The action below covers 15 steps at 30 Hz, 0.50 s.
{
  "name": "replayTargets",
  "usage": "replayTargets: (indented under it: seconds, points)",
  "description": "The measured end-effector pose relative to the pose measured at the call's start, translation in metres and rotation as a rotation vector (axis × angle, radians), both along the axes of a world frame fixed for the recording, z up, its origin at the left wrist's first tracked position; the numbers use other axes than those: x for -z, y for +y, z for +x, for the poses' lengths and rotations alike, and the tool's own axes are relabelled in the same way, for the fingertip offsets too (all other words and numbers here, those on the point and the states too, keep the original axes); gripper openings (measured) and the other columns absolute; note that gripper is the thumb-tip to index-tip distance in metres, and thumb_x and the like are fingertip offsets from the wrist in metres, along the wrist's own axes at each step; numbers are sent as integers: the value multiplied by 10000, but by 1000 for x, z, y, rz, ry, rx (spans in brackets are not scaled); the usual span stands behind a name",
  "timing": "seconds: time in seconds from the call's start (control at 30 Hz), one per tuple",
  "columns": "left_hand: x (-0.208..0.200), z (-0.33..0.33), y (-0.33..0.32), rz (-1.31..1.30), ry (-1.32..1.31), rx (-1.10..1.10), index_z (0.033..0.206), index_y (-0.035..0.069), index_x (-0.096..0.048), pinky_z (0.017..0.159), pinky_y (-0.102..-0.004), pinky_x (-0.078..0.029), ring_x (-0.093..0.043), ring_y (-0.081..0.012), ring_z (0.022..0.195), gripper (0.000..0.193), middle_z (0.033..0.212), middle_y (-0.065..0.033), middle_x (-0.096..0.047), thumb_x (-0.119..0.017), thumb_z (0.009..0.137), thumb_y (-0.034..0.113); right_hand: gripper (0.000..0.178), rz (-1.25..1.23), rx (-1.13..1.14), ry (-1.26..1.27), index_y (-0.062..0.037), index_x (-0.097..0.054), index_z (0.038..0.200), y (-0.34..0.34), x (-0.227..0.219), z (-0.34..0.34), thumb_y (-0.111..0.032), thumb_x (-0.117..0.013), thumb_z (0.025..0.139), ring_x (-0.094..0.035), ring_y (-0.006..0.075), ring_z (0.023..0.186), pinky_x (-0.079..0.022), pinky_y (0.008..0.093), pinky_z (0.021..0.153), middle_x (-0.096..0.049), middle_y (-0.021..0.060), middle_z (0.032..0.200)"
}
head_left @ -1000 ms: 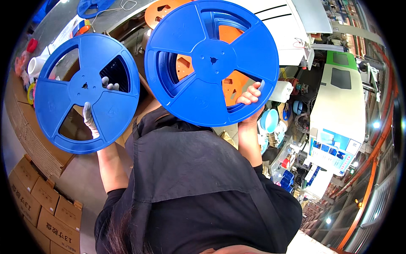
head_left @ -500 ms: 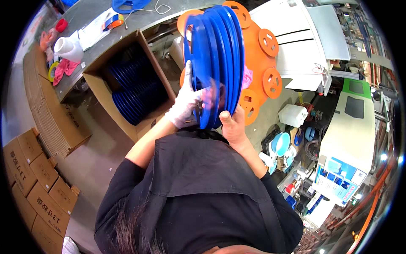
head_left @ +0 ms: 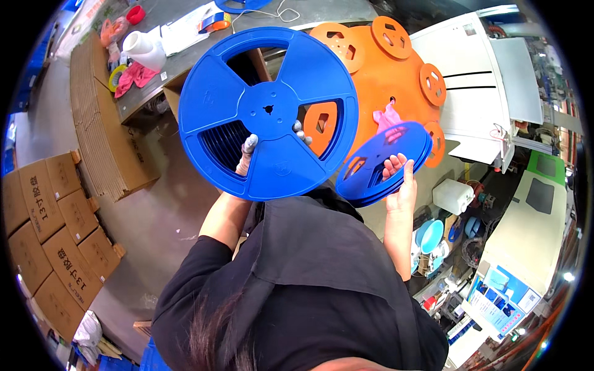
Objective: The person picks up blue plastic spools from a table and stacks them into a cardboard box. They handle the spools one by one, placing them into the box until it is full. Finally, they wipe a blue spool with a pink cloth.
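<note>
My left hand (head_left: 247,154), in a whitish glove, grips a large blue plastic reel (head_left: 289,166), its flat face turned up toward me. The thumb shows through one window of the reel and fingertips through another; the rest of the hand is behind it. My bare right hand (head_left: 399,182) holds a small stack of similar blue reels (head_left: 356,183), tilted to the right, with fingers through a window. Behind both stands an orange rounded stand (head_left: 371,80) with orange slotted discs around it and a pink cloth (head_left: 387,117) on it.
Largely hidden behind the large reel is a cardboard box (head_left: 174,93); dark blue reels inside show through a window. A grey table (head_left: 179,59) bears tape, papers and a white bottle. Stacked cartons (head_left: 62,229) stand left; a white-and-green machine (head_left: 520,210) stands right.
The blue reels held together between both hands are now split. My left hand has turned one face up on the left; my right hand has moved right with the others. The view has shifted.
</note>
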State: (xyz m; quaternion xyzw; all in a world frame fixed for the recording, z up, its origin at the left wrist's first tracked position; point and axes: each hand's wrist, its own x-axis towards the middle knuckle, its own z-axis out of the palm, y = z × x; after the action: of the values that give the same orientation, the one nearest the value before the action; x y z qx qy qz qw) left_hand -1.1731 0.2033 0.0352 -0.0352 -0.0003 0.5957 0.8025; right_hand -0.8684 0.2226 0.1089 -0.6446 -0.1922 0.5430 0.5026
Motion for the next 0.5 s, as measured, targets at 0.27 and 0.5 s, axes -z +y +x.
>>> replayTargets:
  seconds: [0.27,0.5]
  points:
    - [-8,2,-2,-2,-43,-6,1399,85,-358,1021,-489,-440,-563,-300,1142,883,1225,-134,-555,-775,702,432,497,-66,110,154,-9,-468,1253,-10,28,36,-406,-514,958,-559,275,1111,-462,398,926,-552,134,1212]
    - [-16,-1,-8,-35,-42,8,1408,73,-343,1015,-479,-448,-562,-300,1143,877,1260,-153,-533,-765,712,401,494,-102,235,135,-10,-457,1251,-29,33,44,-419,-457,975,-483,408,1185,-395,515,1021,-413,194,1312]
